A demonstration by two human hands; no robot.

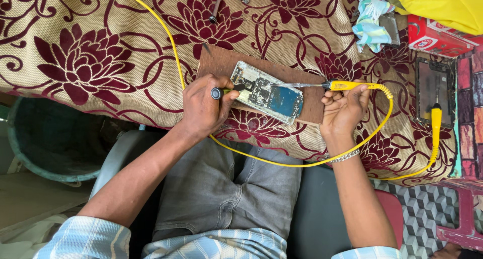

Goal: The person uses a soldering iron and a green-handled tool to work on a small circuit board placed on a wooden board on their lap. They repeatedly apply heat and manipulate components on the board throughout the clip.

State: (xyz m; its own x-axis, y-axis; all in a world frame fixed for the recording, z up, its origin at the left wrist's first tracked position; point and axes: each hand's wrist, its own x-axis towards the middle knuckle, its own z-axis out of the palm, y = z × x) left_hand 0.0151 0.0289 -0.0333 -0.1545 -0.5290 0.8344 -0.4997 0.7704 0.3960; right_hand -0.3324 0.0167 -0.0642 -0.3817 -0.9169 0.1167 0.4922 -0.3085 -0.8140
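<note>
Head view, one seated person. Left hand [203, 108]: closed on a dark-handled tool [224, 92], tip at the left end of the opened phone [266, 93]. Right hand [344, 108]: gripping a yellow soldering iron [347, 85], tip over the phone's middle. Phone lies on a brown board [221, 62] on the floral-covered table [90, 57]. Yellow cord [282, 163] loops near the lap. Second phone [435, 88] far right.

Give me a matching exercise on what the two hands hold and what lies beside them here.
Things:
1. left hand
2. right hand
3. opened phone
4. striped cloth

Places or states:
A. lies on a brown board
B. grips a yellow-handled probe
C. lies bunched by a red box
D. grips a dark-handled tool

Pairs: 1-D, 2-B, 3-A, 4-C
</note>
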